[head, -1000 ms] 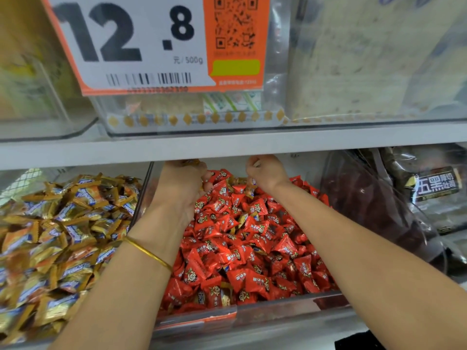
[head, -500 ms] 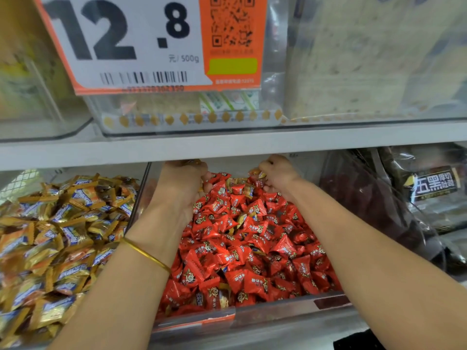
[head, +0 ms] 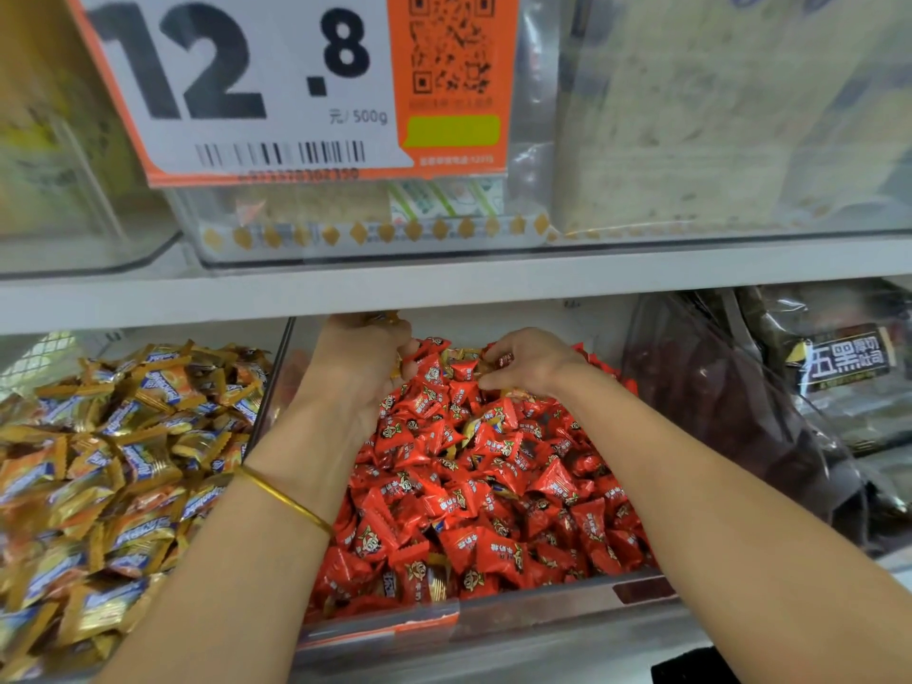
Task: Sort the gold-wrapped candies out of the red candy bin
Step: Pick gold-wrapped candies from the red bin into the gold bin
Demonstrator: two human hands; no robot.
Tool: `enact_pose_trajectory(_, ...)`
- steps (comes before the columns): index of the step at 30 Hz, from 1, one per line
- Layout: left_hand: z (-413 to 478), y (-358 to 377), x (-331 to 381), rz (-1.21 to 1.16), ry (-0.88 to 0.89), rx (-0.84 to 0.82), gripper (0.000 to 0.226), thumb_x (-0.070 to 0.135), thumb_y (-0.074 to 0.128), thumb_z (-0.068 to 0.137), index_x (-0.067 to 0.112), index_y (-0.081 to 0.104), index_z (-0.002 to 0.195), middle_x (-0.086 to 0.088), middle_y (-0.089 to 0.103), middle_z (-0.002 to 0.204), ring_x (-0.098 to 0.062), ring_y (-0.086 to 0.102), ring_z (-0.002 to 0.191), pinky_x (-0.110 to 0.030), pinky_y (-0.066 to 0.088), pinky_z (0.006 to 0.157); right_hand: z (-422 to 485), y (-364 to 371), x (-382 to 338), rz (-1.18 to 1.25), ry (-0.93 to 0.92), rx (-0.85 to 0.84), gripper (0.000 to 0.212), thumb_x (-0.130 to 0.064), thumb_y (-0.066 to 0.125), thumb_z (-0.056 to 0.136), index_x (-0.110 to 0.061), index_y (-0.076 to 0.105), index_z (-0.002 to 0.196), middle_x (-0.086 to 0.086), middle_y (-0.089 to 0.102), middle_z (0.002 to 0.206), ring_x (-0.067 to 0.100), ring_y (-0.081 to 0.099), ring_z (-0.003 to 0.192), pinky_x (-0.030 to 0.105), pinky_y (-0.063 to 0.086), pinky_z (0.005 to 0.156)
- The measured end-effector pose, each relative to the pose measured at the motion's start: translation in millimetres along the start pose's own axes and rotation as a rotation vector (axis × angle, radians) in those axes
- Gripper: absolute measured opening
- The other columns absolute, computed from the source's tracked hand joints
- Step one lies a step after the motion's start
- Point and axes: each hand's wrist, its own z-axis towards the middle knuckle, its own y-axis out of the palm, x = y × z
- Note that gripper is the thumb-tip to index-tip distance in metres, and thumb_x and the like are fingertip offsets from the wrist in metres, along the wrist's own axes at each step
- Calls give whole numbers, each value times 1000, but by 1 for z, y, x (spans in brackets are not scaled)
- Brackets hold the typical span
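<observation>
One bin (head: 543,604), red candies (head: 493,486), gold candies (head: 437,584)

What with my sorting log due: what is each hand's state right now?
Left hand: closed on gold-wrapped candies.
Right hand: curled into the red candies; whether its grip holds one cannot be told.

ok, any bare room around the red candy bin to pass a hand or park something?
Open gap above the red-wrapped candy pile, under the white shelf edge. Bare grey ledge fronting the clear plastic bin. Crowded: left hand, gripping gold-wrapped candies, and right hand fill the back.
</observation>
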Motion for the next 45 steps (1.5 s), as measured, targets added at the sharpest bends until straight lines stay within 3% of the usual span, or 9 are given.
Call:
enact_pose_trajectory(5,-10,-3,4,68,14,-171,20,-3,54,90,7,57,106,-12,57,94,-14,57,69,-22,52,55,-2,2,-3,-113,-9,109,21,-32,66,84,-24,69,103,-6,70,99,13,64,90,29,51,83)
enact_pose_trajectory(12,-48,-40,23,129,-8,-434,25,-2,53,89,9,59,111,-14,65,99,-15,69,73,-21,57,60,-70,-35,-34,626,12,42,11,-24,63,89,-14,66,87,1,60,57,9,42,42,14,27,36)
enact_pose_trajectory(17,-72,-97,40,325,51,-445,26,-1,55,90,14,59,111,-8,65,92,-15,62,70,-20,49,55,-132,-28,-108,805,-131,-252,11,-24,59,91,-16,65,86,0,59,55,11,38,45,17,27,42)
enact_pose_trajectory(22,-67,-148,37,542,262,-15,14,15,50,95,16,56,108,-7,62,97,-14,55,66,-15,43,48,-127,14,-200,802,-159,-258,6,-20,54,94,-15,56,95,12,54,83,13,42,56,13,35,41)
enact_pose_trajectory(25,-61,-159,41,322,237,88,21,20,39,96,16,57,106,-7,64,107,-7,58,72,-18,46,58,-116,32,-240,761,-142,-322,40,-33,53,95,-10,47,127,9,53,127,20,57,103,31,57,63)
enact_pose_trajectory(28,-65,-168,42,465,282,134,36,14,31,97,20,51,126,5,55,116,-9,51,94,-17,40,73,-117,33,-245,772,-165,-345,52,-25,47,99,-12,29,146,6,29,151,28,34,135,41,52,91)
enact_pose_trajectory(34,-81,-155,34,722,615,1,41,2,41,90,22,58,121,0,61,118,-12,57,93,-13,42,72,-139,0,-169,832,-192,-163,31,11,41,94,1,53,120,21,52,127,30,58,112,29,57,80)
enact_pose_trajectory(38,-79,-113,18,866,755,-247,39,-1,46,90,21,63,117,9,53,123,1,46,113,-11,33,101,-144,-27,-104,673,-122,-8,29,16,43,90,-6,62,94,23,60,109,32,65,95,33,58,74)
enact_pose_trajectory(45,-57,-70,3,1056,787,-284,43,-10,46,87,10,59,123,-5,52,129,-17,48,122,-23,33,105,-127,-2,-72,234,-343,-94,46,-23,72,81,-27,57,124,3,54,126,9,53,104,22,46,89)
